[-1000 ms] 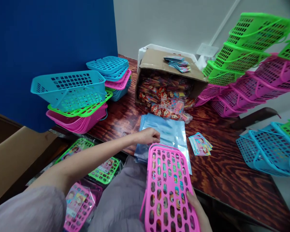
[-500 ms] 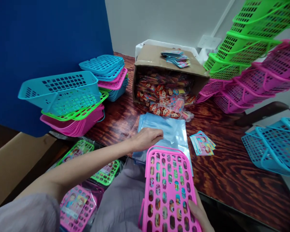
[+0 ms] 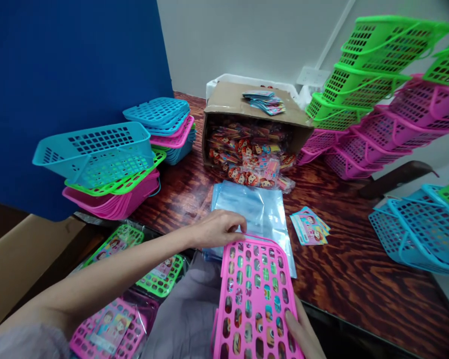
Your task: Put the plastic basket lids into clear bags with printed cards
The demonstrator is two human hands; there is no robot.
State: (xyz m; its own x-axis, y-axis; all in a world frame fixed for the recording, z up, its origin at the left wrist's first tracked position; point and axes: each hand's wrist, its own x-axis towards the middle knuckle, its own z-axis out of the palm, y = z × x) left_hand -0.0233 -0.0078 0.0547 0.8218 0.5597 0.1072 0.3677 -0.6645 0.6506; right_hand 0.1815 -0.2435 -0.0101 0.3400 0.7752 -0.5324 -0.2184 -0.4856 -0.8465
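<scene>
A pink plastic basket (image 3: 257,289) with a slotted lid is tilted up over my lap, and small colourful items show through its holes. My right hand (image 3: 301,329) grips its right side, thumb on the slotted face. At the far end my left hand (image 3: 220,227) has curled fingers, with the thumb at the basket's thin handle and rim. Under and beyond that hand lies a stack of clear plastic bags (image 3: 256,204). Right of the bags are a few printed cards (image 3: 310,227).
An open cardboard box (image 3: 262,107) of wrapped character items stands behind, more cards (image 3: 265,102) on top. Blue baskets (image 3: 97,154) and pink baskets (image 3: 115,199) are stacked left; green baskets (image 3: 377,80) tower right. Bagged baskets (image 3: 108,324) lie low left.
My left hand has come down from above the bags to the far end of the pink basket. The basket has shifted slightly left in view, still held by my right hand.
</scene>
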